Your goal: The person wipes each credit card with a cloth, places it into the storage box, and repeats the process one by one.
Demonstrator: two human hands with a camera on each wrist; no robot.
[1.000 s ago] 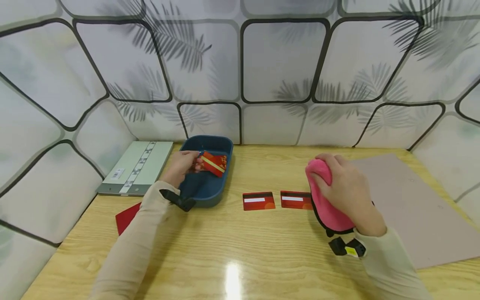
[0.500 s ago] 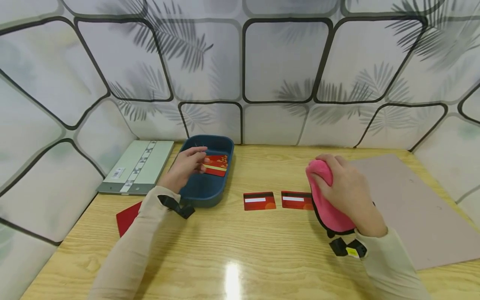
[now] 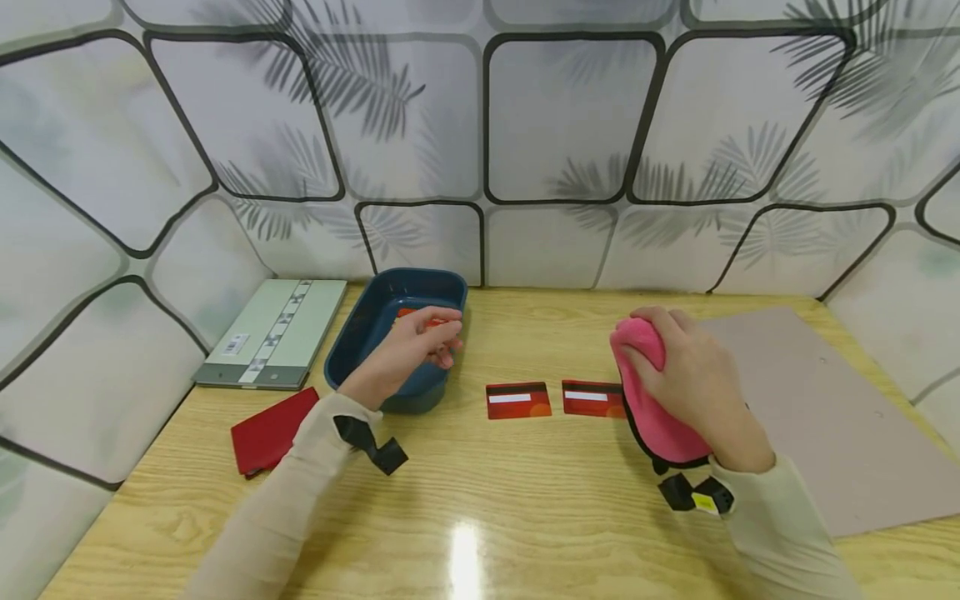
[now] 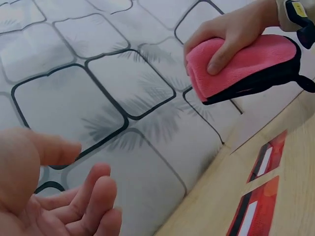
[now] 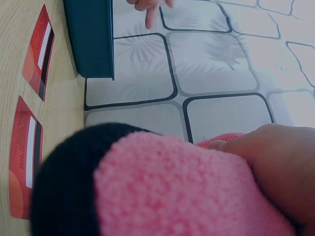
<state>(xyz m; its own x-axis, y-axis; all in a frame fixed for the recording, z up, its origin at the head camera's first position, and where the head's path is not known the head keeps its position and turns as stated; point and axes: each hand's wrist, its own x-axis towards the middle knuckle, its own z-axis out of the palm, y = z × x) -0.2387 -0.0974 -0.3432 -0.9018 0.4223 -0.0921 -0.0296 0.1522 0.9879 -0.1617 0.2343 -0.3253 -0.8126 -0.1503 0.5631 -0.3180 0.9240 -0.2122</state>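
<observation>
Right hand (image 3: 688,375) grips a pink fluffy black-edged pouch (image 3: 667,427) near 2 flat red cards (image 3: 519,411); a low sweep could shift them; left hand (image 3: 405,354), fingers relaxed, hovers over a blue oblong tub (image 3: 418,403)

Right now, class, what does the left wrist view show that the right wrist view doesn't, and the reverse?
Only the left wrist view: the black device with a yellow label at the right hand's wrist.

Only the right wrist view: the outer wall of the blue tray.

Both: parts of each hand, the left included, the pink fuzzy item, two red cards, the wooden table and the patterned wall.
</observation>
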